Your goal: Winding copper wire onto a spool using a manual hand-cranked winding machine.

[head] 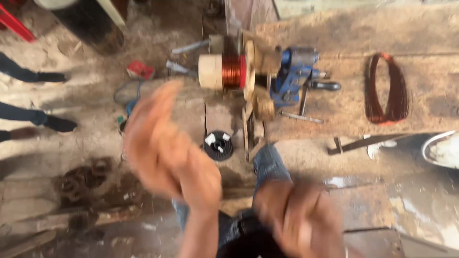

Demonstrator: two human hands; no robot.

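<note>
- Head view: left hand (165,143) raised, blurred, fingers spread apart and holding nothing; right hand (299,215) low near the lap, too smeared to tell whether closed or loose.
- Beyond both hands: coil former (228,71) on the blue hand winder (294,74), partly filled with copper wire, its pale end bare.
- Finished copper loop (386,88) lying apart on the wooden bench (344,33).
- Black spool (218,145) on the floor below.
- Winding apparently partway: one loop done, another unfinished.

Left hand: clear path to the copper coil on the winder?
Probably yes. The left hand is raised, blurred, seemingly empty, just short of the copper coil; nothing visible lies between them.
</note>
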